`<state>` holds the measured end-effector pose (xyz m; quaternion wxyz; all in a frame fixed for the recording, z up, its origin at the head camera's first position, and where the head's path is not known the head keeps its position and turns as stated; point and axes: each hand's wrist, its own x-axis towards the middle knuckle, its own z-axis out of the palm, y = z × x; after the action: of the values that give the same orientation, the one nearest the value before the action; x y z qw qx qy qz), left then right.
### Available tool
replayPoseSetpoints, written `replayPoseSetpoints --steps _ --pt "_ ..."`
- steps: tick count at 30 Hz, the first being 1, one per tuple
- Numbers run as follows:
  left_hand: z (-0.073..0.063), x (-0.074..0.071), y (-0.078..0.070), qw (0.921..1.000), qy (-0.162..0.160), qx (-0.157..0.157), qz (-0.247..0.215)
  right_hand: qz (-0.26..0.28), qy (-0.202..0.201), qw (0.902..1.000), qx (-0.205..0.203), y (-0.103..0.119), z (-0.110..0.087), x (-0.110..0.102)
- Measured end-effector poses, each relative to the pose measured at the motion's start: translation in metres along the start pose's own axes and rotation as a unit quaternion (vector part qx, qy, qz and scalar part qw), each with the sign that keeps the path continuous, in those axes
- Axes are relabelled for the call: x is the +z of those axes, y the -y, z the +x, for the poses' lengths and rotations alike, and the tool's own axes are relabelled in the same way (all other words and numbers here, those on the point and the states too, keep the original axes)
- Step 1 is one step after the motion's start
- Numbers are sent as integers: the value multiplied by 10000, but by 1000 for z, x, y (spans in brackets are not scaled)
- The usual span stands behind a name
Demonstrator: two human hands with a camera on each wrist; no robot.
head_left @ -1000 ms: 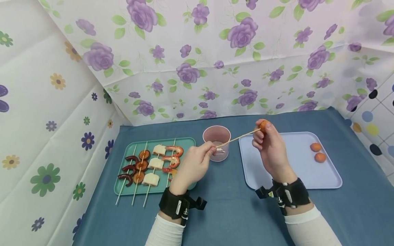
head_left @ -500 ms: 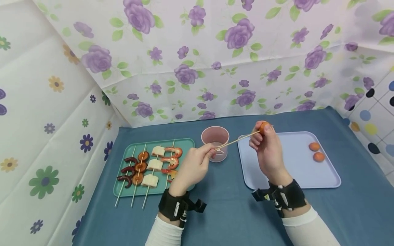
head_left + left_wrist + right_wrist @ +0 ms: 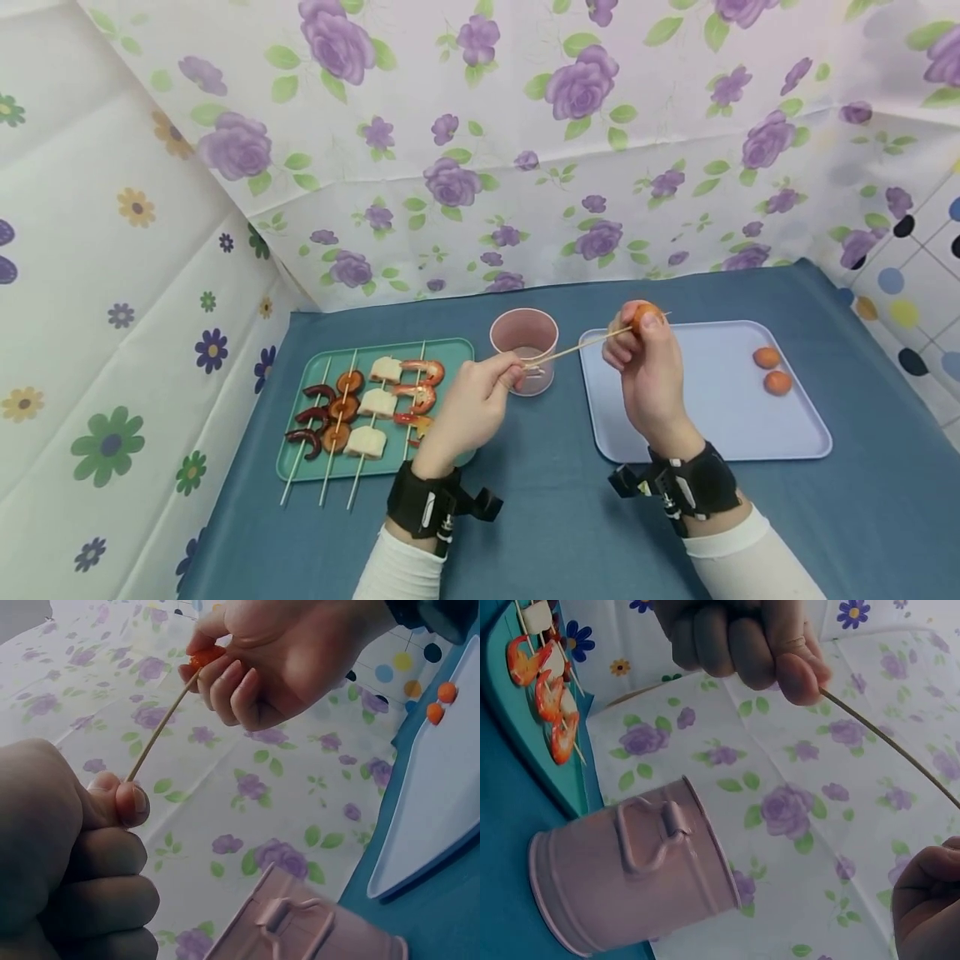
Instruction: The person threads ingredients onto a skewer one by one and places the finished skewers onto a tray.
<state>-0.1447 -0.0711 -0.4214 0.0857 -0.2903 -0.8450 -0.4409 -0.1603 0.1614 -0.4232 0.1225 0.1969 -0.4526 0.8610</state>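
Note:
In the head view my left hand pinches the near end of a thin bamboo skewer between thumb and forefinger, the other fingers curled. My right hand is raised over the left part of the lavender tray and holds a round orange food ball in its fingertips. The skewer runs through this ball, and a short tip sticks out on the right. The left wrist view shows the orange ball partly hidden by fingers. Two similar orange balls lie at the tray's right side.
A pink bucket with a handle stands between the trays, below the skewer. On the left, a green tray bears finished-looking skewers of shrimp, white pieces, brown round slices and dark red curled pieces.
The skewer's tip has come out past the orange ball on the right. My right hand has shifted slightly left and down, while my left hand has stayed nearly still.

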Motion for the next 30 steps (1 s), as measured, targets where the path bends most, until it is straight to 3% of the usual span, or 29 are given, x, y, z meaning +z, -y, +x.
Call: replayPoseSetpoints --steps 4,7,11,15,23,27,30 --pt "3 15 -3 9991 96 -47 -415 -24 255 9997 13 -9 -6 7" --pt "4 26 -6 9965 92 -151 -819 -468 407 9980 155 -20 -14 16" --pt "4 31 -10 9933 17 -384 -1093 -1171 553 9909 354 -35 -25 23" --pt "3 32 -11 9912 20 -548 -1202 -1403 638 9873 379 -44 -35 25" --pt "3 29 -10 9857 -15 -599 -1577 -1006 1124 9885 -57 -51 -35 24" --pt "3 28 -10 9823 109 -502 -1802 -843 1405 9865 26 -46 -31 23" --pt "5 26 -8 9839 131 -324 -1751 -1029 1608 9815 125 -39 -27 22"
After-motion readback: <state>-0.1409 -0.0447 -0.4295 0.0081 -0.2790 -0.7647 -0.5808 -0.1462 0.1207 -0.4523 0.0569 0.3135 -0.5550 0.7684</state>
